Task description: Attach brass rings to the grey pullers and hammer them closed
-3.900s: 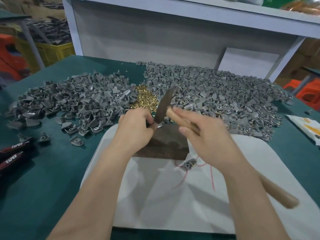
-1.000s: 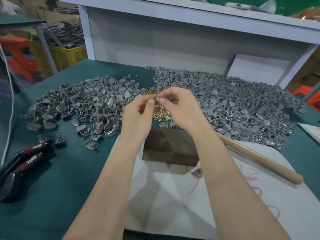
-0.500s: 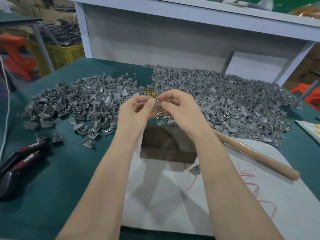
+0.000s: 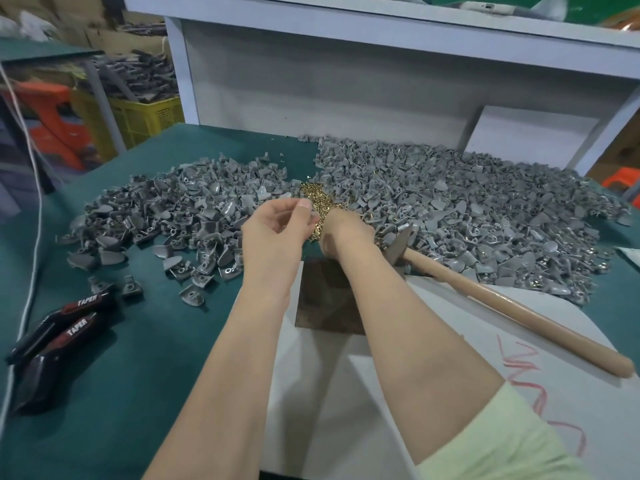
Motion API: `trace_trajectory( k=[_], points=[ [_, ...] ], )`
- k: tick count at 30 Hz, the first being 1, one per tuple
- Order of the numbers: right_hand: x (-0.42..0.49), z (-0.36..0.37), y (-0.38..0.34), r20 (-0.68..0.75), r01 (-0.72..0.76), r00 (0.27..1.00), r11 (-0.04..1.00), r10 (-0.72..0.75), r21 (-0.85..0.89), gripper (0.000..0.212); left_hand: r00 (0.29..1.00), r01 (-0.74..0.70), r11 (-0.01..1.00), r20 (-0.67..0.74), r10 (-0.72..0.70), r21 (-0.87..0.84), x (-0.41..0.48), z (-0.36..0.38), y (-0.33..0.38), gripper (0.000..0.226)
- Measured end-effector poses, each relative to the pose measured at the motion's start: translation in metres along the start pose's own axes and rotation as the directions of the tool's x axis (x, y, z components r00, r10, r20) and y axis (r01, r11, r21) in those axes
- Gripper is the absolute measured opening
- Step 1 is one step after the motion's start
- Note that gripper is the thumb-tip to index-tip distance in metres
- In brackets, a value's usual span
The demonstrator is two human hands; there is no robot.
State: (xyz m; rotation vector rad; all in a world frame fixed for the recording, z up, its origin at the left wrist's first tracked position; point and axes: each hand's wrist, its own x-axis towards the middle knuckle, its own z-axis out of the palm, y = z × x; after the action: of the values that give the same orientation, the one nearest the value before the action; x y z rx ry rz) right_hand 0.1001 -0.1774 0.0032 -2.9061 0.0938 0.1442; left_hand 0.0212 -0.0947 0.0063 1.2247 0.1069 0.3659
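Since 0.5 s earlier the 2 hands had parted: the right hand [image 4: 346, 233] had dropped away from the left onto the brass rings [image 4: 317, 202]. The rings formed a small glittering gold heap at centre frame, wedged between 2 heaps of grey pullers [image 4: 180, 216], dull wedge-shaped pieces. Its fingers were hidden behind the back of the hand, so its grip could not be told. The left hand [image 4: 273, 233] stayed raised just left of the rings, fingers curled, thumb against forefinger; whether it pinched anything could not be told. Right of the right wrist lay the hammer [image 4: 502, 304], its handle across the white board [image 4: 329, 427], near a dark block [image 4: 322, 306]. 2 black tools [image 4: 59, 337] marked TAPER lay at lower left.
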Motion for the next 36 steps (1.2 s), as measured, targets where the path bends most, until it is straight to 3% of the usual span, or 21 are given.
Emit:
trace_trajectory(
  k=[4, 7, 9, 11, 15, 18, 21, 26, 28, 33, 36],
  points=[
    [0.001, -0.003, 0.003, 0.031, 0.019, 0.999, 1.0, -0.019, -0.015, 0.025, 0.999, -0.007, 0.996, 0.041, 0.004, 0.091, -0.002, 0.0, -0.001, 0.011],
    [0.003, -0.003, 0.003, 0.053, 0.021, 0.998, 0.999, -0.02, -0.024, 0.005, 0.999, 0.004, 0.982, 0.052, -0.014, 0.186, -0.004, 0.001, 0.0, 0.02],
    [0.004, -0.002, 0.003, 0.042, 0.017, 0.999, 1.0, -0.016, -0.012, 0.006, 0.997, -0.005, 0.968, 0.072, -0.014, 0.251, -0.005, 0.001, -0.001, 0.024],
    [0.004, -0.002, 0.007, -0.026, 0.01, 1.0, 1.0, -0.01, 0.007, 0.021, 0.995, -0.023, 0.962, 0.101, -0.005, 0.271, -0.006, 0.001, 0.0, 0.025],
    [-0.006, -0.02, 0.03, -0.214, 0.055, 0.977, 0.964, 0.001, 0.259, 0.019, 0.98, -0.119, 0.933, 0.192, 0.055, 0.339, -0.007, 0.005, -0.002, 0.021],
    [-0.032, -0.033, 0.057, -0.256, 0.142, 0.967, 0.838, -0.003, 0.527, 0.019, 0.951, -0.24, 0.844, 0.292, 0.105, 0.479, -0.011, 0.008, -0.005, 0.024],
    [-0.062, -0.036, 0.079, -0.229, 0.191, 0.973, 0.611, -0.015, 0.768, 0.021, 0.934, -0.28, 0.805, 0.341, 0.104, 0.523, -0.014, 0.011, -0.005, 0.023],
    [-0.081, -0.022, 0.091, -0.273, 0.259, 0.962, 0.436, -0.032, 0.862, 0.017, 0.925, -0.295, 0.816, 0.361, 0.115, 0.497, -0.02, 0.015, -0.009, 0.023],
    [-0.082, -0.017, 0.089, -0.28, 0.27, 0.959, 0.441, -0.043, 0.856, 0.018, 0.921, -0.317, 0.777, 0.372, 0.116, 0.544, -0.021, 0.016, -0.013, 0.024],
    [-0.079, -0.008, 0.08, -0.301, 0.296, 0.948, 0.642, -0.106, 0.707, 0.017, 0.891, -0.399, 0.63, 0.443, 0.096, 0.666, -0.021, 0.015, -0.018, 0.013],
    [-0.079, -0.008, 0.083, -0.322, 0.277, 0.946, 0.631, -0.045, 0.725, 0.024, 0.902, -0.38, 0.635, 0.422, 0.092, 0.673, -0.02, 0.013, -0.012, 0.013]
  ],
)
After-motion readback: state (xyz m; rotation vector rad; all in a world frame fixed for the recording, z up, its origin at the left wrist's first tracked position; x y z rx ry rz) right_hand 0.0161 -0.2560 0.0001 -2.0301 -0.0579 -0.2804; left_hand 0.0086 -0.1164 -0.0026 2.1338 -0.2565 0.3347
